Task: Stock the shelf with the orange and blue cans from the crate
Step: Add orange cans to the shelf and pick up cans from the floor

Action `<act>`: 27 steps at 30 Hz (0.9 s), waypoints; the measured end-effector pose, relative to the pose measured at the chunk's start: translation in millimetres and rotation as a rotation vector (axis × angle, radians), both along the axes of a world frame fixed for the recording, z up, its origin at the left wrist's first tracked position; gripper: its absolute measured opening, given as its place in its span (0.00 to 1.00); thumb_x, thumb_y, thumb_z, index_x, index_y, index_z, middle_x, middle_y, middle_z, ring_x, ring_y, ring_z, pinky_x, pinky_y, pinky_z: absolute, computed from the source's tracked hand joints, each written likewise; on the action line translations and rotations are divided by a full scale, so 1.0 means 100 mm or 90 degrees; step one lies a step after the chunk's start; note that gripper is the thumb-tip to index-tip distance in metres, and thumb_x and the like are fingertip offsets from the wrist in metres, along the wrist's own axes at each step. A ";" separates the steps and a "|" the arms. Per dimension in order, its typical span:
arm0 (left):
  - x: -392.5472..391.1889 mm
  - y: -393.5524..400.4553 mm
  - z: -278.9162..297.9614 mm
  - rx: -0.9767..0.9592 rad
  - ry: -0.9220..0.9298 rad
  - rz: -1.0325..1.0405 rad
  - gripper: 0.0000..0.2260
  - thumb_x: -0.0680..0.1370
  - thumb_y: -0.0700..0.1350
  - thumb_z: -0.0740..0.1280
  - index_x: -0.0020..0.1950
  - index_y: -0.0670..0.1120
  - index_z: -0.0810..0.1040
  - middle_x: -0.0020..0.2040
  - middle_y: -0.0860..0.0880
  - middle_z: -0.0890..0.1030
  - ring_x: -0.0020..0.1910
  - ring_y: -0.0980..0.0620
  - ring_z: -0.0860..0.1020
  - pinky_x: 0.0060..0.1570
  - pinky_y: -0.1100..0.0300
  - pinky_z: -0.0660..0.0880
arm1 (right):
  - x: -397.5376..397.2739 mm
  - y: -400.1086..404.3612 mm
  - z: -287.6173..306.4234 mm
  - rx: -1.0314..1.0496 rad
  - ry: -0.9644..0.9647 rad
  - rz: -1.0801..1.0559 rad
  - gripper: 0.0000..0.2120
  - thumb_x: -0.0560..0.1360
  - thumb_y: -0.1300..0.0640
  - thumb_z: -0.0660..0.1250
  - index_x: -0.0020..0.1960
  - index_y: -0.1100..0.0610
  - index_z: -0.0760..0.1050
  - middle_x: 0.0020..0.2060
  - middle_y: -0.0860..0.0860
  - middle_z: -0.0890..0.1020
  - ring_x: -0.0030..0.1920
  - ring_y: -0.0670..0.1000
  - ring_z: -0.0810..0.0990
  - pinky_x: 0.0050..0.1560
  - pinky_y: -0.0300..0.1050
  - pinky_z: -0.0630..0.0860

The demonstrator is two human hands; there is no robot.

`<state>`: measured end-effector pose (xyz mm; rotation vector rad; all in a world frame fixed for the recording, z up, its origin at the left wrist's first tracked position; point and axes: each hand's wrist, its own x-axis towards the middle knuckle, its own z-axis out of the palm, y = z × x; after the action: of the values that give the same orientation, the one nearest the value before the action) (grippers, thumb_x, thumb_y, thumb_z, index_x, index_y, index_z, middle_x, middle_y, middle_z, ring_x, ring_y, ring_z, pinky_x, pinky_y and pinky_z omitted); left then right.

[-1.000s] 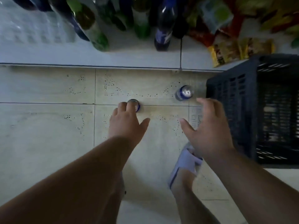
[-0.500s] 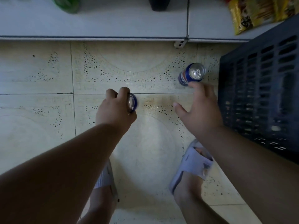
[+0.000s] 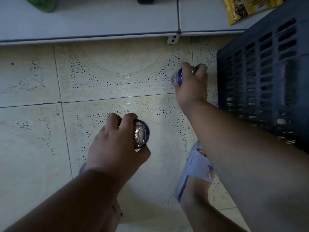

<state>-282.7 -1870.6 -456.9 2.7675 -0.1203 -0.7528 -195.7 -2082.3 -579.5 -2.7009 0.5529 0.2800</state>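
Observation:
My left hand is closed around a blue can, lifted off the floor with its silver top facing me. My right hand grips a second blue can from above, close to the floor beside the crate; only its blue side and a bit of silver rim show between my fingers. The dark blue slatted crate stands at the right. The pale shelf runs along the top of the view. No orange can is visible.
A green bottle base and a dark bottle base stand on the shelf, with yellow snack packets at the upper right. A shelf bracket meets the tiled floor. My sandalled feet stand below my hands.
My right hand has closed over the second can, which stood free on the floor before. My left hand has raised its can and drawn it toward me. The camera has dipped lower.

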 end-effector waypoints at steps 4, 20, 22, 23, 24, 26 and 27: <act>0.01 0.03 0.36 0.010 0.022 -0.008 0.35 0.63 0.54 0.77 0.67 0.51 0.69 0.56 0.46 0.72 0.47 0.43 0.77 0.44 0.54 0.76 | -0.34 0.13 0.44 0.060 -0.016 0.024 0.25 0.74 0.57 0.69 0.69 0.49 0.67 0.67 0.60 0.63 0.63 0.59 0.68 0.57 0.51 0.75; 0.38 -0.40 5.21 0.035 -0.028 -0.099 0.32 0.66 0.60 0.73 0.67 0.53 0.69 0.58 0.48 0.71 0.54 0.42 0.77 0.48 0.54 0.75 | -0.92 -0.39 6.22 0.164 -0.145 0.165 0.24 0.71 0.48 0.70 0.66 0.47 0.69 0.59 0.55 0.69 0.56 0.57 0.74 0.53 0.55 0.77; 0.41 -0.57 5.67 0.032 -0.063 -0.074 0.32 0.66 0.61 0.72 0.66 0.54 0.70 0.58 0.49 0.71 0.54 0.42 0.77 0.48 0.53 0.74 | -0.91 -0.60 6.80 0.154 -0.177 0.198 0.26 0.71 0.46 0.70 0.67 0.48 0.69 0.59 0.54 0.69 0.56 0.56 0.74 0.54 0.54 0.77; 0.42 -0.68 5.87 0.023 -0.079 -0.056 0.32 0.65 0.62 0.73 0.66 0.54 0.70 0.57 0.49 0.71 0.53 0.42 0.77 0.48 0.53 0.73 | -0.90 -0.71 7.06 0.146 -0.196 0.212 0.26 0.71 0.46 0.71 0.67 0.49 0.68 0.59 0.54 0.69 0.55 0.55 0.74 0.54 0.54 0.77; 0.43 -0.80 6.06 0.003 -0.095 -0.041 0.33 0.65 0.62 0.73 0.66 0.54 0.70 0.57 0.49 0.71 0.53 0.43 0.77 0.47 0.54 0.73 | -0.88 -0.82 7.30 0.137 -0.215 0.222 0.27 0.71 0.46 0.70 0.67 0.49 0.68 0.58 0.53 0.69 0.55 0.55 0.74 0.54 0.54 0.76; 0.49 -1.03 6.40 -0.050 -0.131 -0.036 0.34 0.64 0.63 0.74 0.66 0.54 0.70 0.56 0.51 0.71 0.53 0.46 0.76 0.46 0.55 0.71 | -0.83 -1.04 7.74 0.111 -0.249 0.230 0.26 0.71 0.46 0.70 0.67 0.49 0.68 0.58 0.53 0.69 0.54 0.54 0.74 0.54 0.52 0.76; 0.53 -1.13 6.56 -0.069 -0.151 -0.041 0.34 0.63 0.63 0.74 0.66 0.54 0.70 0.56 0.51 0.72 0.52 0.47 0.75 0.45 0.56 0.70 | -0.80 -1.15 7.93 0.099 -0.264 0.229 0.27 0.71 0.46 0.71 0.67 0.48 0.68 0.58 0.52 0.69 0.54 0.53 0.74 0.53 0.50 0.76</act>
<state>-229.3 -1983.3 199.5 2.7494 -0.2891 -0.4168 -275.3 -2197.1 213.6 -2.5844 -0.0730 -0.1415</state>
